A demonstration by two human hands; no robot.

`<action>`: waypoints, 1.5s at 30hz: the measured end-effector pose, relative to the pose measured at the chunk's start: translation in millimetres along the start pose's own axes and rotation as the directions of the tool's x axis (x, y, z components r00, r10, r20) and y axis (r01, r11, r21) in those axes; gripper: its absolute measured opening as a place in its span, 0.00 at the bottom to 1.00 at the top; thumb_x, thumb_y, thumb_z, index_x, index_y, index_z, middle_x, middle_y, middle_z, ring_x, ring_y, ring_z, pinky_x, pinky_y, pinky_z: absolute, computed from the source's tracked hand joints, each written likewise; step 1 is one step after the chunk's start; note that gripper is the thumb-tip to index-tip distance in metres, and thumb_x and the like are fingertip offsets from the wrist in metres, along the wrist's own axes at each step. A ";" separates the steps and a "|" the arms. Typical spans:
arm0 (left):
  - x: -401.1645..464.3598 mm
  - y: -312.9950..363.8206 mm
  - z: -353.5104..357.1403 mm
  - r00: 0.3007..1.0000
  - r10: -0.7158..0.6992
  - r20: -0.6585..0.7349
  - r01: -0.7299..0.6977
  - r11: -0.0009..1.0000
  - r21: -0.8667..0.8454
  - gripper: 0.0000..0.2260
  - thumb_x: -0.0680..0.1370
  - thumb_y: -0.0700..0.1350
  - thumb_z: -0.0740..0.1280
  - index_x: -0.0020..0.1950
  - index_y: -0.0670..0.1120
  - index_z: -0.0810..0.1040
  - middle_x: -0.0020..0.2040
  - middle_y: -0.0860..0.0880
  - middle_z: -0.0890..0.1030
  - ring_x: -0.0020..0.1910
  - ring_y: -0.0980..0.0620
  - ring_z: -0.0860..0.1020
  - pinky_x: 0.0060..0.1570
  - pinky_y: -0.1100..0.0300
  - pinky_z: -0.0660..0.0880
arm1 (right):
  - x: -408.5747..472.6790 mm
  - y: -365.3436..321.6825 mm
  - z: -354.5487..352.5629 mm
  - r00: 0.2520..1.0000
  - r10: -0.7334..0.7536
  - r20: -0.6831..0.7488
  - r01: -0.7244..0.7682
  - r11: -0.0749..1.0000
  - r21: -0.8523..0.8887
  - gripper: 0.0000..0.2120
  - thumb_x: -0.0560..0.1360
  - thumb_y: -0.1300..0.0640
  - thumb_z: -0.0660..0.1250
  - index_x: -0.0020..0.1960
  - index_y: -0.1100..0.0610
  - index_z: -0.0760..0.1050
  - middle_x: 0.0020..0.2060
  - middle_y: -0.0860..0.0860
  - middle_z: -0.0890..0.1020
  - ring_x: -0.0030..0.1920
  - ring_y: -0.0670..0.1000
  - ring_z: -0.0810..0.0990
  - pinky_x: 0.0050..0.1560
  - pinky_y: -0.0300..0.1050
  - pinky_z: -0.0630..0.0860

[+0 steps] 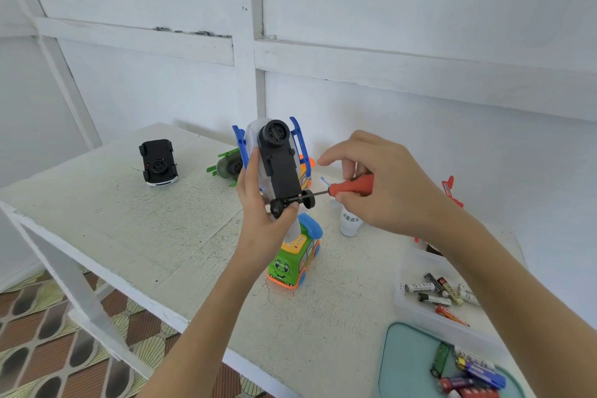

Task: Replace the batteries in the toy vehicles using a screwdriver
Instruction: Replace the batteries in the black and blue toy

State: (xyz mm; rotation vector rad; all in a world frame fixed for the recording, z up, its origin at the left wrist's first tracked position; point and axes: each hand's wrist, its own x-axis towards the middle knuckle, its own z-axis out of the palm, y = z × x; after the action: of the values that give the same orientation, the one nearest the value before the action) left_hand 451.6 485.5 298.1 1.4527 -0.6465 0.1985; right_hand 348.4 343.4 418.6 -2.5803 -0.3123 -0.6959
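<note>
1. Toy vehicle, white with blue rails, is held belly-up above the table; it looks like light, hollow, stiff plastic.
2. Left hand curls its fingers round the body, the safest hold, clear of the thin axle and wheels.
3. Right hand pinches the screwdriver by its red handle, tip at the black underside; a slim shaft likely slips easily.

Bright, even daylight, soft and diffuse; faint shadows only, under the toys on the table. Wide-angle distortion bends the wall battens and table edge. Slight softness at the corners; no glare.
</note>
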 end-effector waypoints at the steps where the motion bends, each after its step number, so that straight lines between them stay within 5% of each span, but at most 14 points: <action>1: -0.1 1.0 -0.1 1.000 0.000 0.003 0.000 1.000 -0.007 0.38 0.71 0.43 0.67 0.70 0.71 0.52 0.76 0.55 0.56 0.67 0.40 0.72 0.57 0.63 0.75 | -0.4 -0.3 1.7 0.999 0.016 -0.035 -0.017 1.000 -0.011 0.10 0.67 0.57 0.69 0.48 0.54 0.79 0.33 0.44 0.72 0.32 0.40 0.72 0.35 0.29 0.65; 3: -1.0 3.0 -0.1 1.000 -0.009 0.004 0.009 1.000 -0.021 0.37 0.71 0.43 0.67 0.71 0.70 0.53 0.76 0.55 0.56 0.63 0.42 0.75 0.54 0.65 0.75 | 0.1 -0.9 4.5 0.994 0.089 -0.071 -0.094 0.993 -0.074 0.11 0.72 0.48 0.65 0.43 0.55 0.78 0.26 0.45 0.73 0.27 0.45 0.71 0.33 0.39 0.69; 5: -2.2 3.7 -0.7 1.000 -0.015 0.005 0.015 0.999 -0.035 0.37 0.71 0.42 0.67 0.71 0.68 0.54 0.76 0.54 0.55 0.61 0.44 0.76 0.51 0.68 0.75 | 1.7 1.6 4.8 0.992 0.120 -0.046 -0.125 0.983 -0.135 0.11 0.75 0.51 0.64 0.38 0.55 0.78 0.22 0.47 0.72 0.25 0.49 0.69 0.31 0.43 0.68; 8: -3.0 2.7 -2.5 1.000 -0.014 0.008 0.014 0.999 -0.044 0.37 0.72 0.42 0.67 0.71 0.69 0.53 0.76 0.55 0.55 0.64 0.43 0.74 0.54 0.68 0.74 | 2.3 0.6 0.6 0.998 0.057 -0.038 -0.060 0.995 -0.075 0.02 0.71 0.57 0.68 0.40 0.53 0.80 0.25 0.44 0.70 0.28 0.44 0.70 0.33 0.34 0.66; 13: -2.6 2.4 -5.3 0.999 -0.028 0.021 0.029 0.998 -0.058 0.37 0.76 0.34 0.67 0.72 0.65 0.55 0.76 0.54 0.55 0.58 0.45 0.78 0.49 0.69 0.75 | 1.3 2.8 0.4 0.999 -0.002 0.033 0.002 1.000 0.006 0.09 0.66 0.65 0.72 0.44 0.57 0.80 0.33 0.43 0.70 0.35 0.37 0.72 0.37 0.26 0.66; 21: -1.3 2.6 -12.3 0.997 -0.041 0.066 0.046 0.996 -0.073 0.37 0.72 0.42 0.67 0.72 0.69 0.53 0.77 0.50 0.59 0.54 0.52 0.80 0.49 0.67 0.75 | -7.1 5.1 1.1 0.983 0.121 0.136 -0.128 0.991 0.045 0.03 0.71 0.58 0.71 0.42 0.56 0.83 0.25 0.31 0.75 0.33 0.31 0.74 0.37 0.25 0.66; 27: -1.2 5.0 -14.1 0.997 -0.023 0.072 0.029 0.996 -0.085 0.37 0.73 0.42 0.67 0.71 0.70 0.54 0.78 0.51 0.58 0.55 0.48 0.80 0.50 0.66 0.75 | -15.9 11.2 -4.4 0.982 0.182 0.047 -0.185 0.980 0.078 0.03 0.70 0.58 0.70 0.42 0.54 0.83 0.34 0.50 0.84 0.37 0.45 0.78 0.39 0.31 0.70; 40: -5.9 9.9 -13.9 0.996 0.009 0.086 -0.004 0.999 -0.055 0.37 0.72 0.40 0.67 0.73 0.66 0.53 0.76 0.51 0.59 0.54 0.49 0.79 0.47 0.66 0.75 | -19.2 19.5 3.7 0.986 0.140 0.092 -0.142 0.990 0.014 0.04 0.70 0.56 0.70 0.44 0.52 0.83 0.35 0.53 0.83 0.36 0.51 0.79 0.42 0.45 0.74; 45: -6.5 10.4 -12.2 0.999 -0.005 0.040 0.008 0.998 -0.069 0.37 0.71 0.40 0.67 0.72 0.66 0.55 0.75 0.55 0.58 0.54 0.48 0.79 0.48 0.67 0.75 | -20.7 19.2 12.2 0.991 0.104 0.082 -0.103 0.995 -0.014 0.03 0.71 0.57 0.69 0.41 0.52 0.81 0.29 0.49 0.79 0.30 0.42 0.74 0.33 0.33 0.67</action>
State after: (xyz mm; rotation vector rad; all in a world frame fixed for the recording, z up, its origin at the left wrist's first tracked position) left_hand 444.6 500.3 303.8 1.3945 -0.6743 0.1413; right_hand 342.3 330.3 391.5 -2.6178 -0.1997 -0.5557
